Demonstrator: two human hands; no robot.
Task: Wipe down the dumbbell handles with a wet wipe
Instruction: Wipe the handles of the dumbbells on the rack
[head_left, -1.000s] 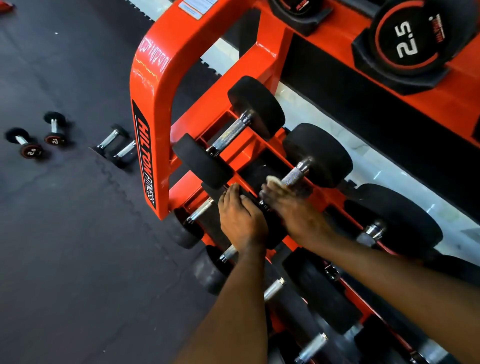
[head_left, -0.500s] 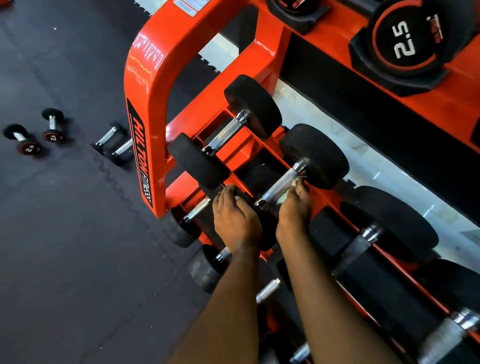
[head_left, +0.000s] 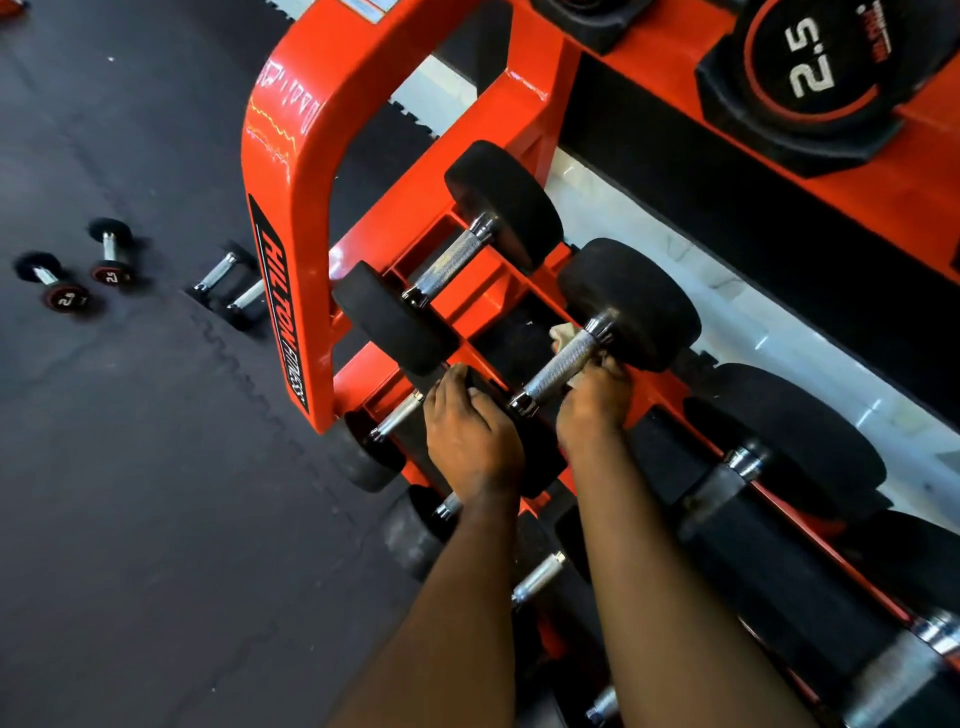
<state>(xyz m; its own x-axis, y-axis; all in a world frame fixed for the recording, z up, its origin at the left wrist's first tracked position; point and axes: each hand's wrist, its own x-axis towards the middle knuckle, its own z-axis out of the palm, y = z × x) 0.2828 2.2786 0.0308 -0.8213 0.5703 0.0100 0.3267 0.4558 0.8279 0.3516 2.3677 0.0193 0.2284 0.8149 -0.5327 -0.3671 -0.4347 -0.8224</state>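
Observation:
A black dumbbell with a knurled chrome handle lies on the middle shelf of the orange rack. My right hand reaches under the far end of that handle and holds a white wet wipe, which wraps beneath the bar and shows on its far side. My left hand rests on the dumbbell's near black head, fingers curled over its top edge. Another dumbbell lies beside it to the left on the same shelf.
Bigger dumbbells fill the shelf to the right, smaller ones the shelf below. A 2.5 weight sits on the top tier. Several small dumbbells lie on the dark rubber floor to the left.
My right hand came off the top of the handle, went beneath it and slid toward the far head with the wipe. My left hand stayed on the near head.

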